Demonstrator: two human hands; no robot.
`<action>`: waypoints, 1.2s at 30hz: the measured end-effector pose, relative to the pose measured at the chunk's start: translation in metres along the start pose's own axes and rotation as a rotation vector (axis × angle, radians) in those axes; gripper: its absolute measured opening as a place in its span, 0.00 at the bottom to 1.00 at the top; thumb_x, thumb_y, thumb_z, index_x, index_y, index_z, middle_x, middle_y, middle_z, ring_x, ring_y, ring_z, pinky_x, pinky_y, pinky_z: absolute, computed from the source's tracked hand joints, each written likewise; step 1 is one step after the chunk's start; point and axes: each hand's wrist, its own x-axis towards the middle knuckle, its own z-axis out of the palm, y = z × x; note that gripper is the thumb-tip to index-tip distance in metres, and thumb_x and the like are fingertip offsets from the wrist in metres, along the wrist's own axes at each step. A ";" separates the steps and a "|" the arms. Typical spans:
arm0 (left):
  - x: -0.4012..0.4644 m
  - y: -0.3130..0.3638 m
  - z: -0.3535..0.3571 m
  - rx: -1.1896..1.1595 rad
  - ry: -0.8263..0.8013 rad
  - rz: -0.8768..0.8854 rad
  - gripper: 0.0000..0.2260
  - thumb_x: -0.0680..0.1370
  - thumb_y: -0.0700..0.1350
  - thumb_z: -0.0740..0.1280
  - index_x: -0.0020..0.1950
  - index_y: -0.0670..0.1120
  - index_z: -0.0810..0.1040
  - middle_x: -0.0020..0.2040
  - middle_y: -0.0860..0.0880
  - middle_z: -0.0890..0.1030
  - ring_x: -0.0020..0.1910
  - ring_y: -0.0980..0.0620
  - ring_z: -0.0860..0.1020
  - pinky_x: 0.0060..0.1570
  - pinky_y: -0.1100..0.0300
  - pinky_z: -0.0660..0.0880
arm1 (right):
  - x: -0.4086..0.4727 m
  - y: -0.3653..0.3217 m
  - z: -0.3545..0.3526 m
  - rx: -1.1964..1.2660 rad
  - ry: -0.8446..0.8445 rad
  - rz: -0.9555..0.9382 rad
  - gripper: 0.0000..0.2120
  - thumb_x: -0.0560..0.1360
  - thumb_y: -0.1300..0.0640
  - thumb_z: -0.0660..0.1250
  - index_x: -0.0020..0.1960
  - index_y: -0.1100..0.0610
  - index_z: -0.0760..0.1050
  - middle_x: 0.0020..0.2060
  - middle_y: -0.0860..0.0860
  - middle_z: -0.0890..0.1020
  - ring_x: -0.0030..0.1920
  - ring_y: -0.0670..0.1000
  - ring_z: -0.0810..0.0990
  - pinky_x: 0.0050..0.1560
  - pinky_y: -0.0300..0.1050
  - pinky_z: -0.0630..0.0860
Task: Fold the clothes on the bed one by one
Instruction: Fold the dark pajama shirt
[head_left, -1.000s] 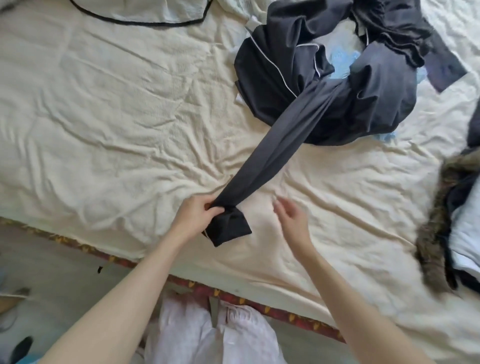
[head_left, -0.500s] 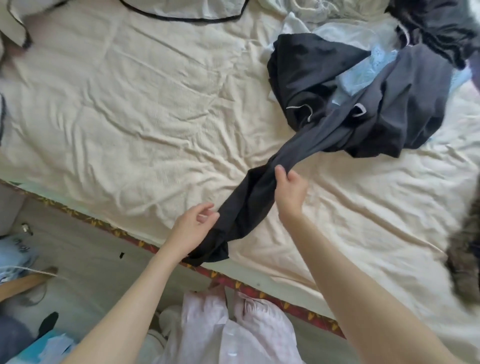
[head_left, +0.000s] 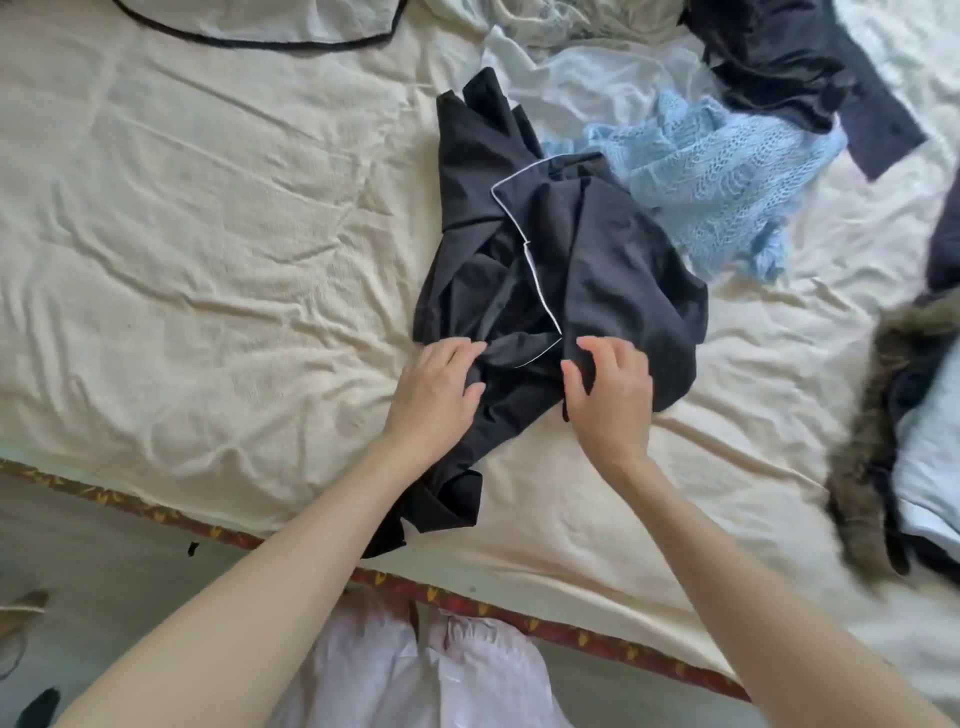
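A dark garment with white piping lies crumpled in the middle of the cream-sheeted bed, one end trailing toward the near edge. My left hand pinches a fold of it at its near left side. Close beside it, my right hand grips the cloth with curled fingers and thumb. Behind the garment lie a light blue knitted piece, a white cloth and another dark garment.
A fur-trimmed coat lies at the bed's right side. A cream cloth with black edging sits at the far left. The bed's patterned red edge runs along the front, with floor and my pale trousers below.
The dark garment has been pulled out of the pile toward me and now lies bunched near the front. Both hands moved from its stretched leg to its body.
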 end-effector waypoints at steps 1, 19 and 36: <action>0.012 0.005 0.003 0.015 0.000 0.044 0.22 0.78 0.43 0.65 0.72 0.45 0.67 0.70 0.47 0.69 0.70 0.48 0.65 0.67 0.51 0.65 | 0.017 0.006 0.001 -0.076 0.058 -0.078 0.15 0.72 0.55 0.68 0.55 0.62 0.77 0.50 0.57 0.80 0.50 0.61 0.77 0.45 0.52 0.74; -0.047 -0.022 -0.012 0.006 0.004 0.035 0.03 0.71 0.39 0.73 0.43 0.41 0.82 0.41 0.47 0.81 0.46 0.45 0.76 0.45 0.57 0.72 | -0.039 0.005 -0.016 0.167 -0.449 0.108 0.07 0.78 0.59 0.64 0.45 0.59 0.79 0.40 0.47 0.76 0.46 0.51 0.74 0.43 0.37 0.61; -0.122 0.094 -0.407 -0.060 0.699 0.179 0.04 0.72 0.37 0.71 0.45 0.41 0.83 0.41 0.52 0.80 0.40 0.56 0.73 0.46 0.65 0.69 | 0.026 -0.288 -0.258 0.755 -0.187 -0.298 0.05 0.72 0.62 0.72 0.42 0.53 0.79 0.41 0.47 0.79 0.38 0.36 0.77 0.45 0.26 0.70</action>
